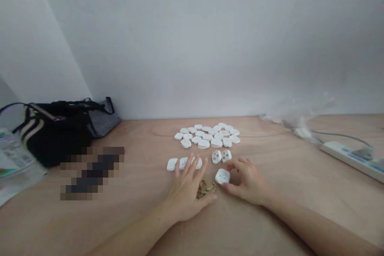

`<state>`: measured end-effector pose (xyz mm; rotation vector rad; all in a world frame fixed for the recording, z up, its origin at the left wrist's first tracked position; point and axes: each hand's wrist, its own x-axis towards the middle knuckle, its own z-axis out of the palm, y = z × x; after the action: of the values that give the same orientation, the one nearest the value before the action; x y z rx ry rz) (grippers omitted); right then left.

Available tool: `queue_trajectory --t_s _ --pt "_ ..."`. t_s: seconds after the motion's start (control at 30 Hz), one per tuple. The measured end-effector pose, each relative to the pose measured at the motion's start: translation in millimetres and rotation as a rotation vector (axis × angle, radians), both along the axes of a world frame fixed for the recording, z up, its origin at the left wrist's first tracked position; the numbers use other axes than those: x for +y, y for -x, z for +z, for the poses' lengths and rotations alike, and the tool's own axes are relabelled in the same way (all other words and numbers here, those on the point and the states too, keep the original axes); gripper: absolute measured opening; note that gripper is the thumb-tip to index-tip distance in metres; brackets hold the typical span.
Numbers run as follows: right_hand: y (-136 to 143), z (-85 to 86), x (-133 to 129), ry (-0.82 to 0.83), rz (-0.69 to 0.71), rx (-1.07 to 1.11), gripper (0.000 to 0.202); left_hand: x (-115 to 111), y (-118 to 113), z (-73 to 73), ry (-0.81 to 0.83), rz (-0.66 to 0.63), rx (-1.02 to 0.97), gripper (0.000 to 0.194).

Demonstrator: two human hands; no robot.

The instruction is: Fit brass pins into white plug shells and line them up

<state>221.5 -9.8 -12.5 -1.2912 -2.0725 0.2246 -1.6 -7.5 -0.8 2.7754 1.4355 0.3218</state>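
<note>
My left hand is stretched out with fingers spread, its fingertips over a short row of white plastic socket covers that it partly hides. Beside its thumb lies a small heap of brass-coloured metal pieces. Thumb and fingers of my right hand close around the right side of one white socket cover, which lies face up at the table surface. Just behind it, two white socket pieces stand side by side, showing dark openings.
Several more white socket pieces are grouped farther back on the wooden table. A black bag and plastic packaging are at left, near a pixelated dark object. At right lie a power strip and clear plastic.
</note>
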Motion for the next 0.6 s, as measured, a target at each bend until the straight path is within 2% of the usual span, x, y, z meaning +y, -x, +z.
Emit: queue_trajectory --t_s 0.1,0.3,0.43,0.6 --pt "2 2.4 0 -0.031 0.037 0.021 0.045 7 4 -1.3 -0.009 0.088 0.001 0.095" --pt "15 17.6 18 -0.079 0.059 -0.031 0.054 11 17 -2.4 0.053 0.141 0.017 0.113" --pt "26 30.2 48 -0.026 0.093 -0.216 0.062 10 21 -1.5 0.091 0.166 0.018 0.106" --pt "32 31.2 76 0.017 0.132 -0.282 0.064 10 22 4.0 0.182 0.164 0.034 0.100"
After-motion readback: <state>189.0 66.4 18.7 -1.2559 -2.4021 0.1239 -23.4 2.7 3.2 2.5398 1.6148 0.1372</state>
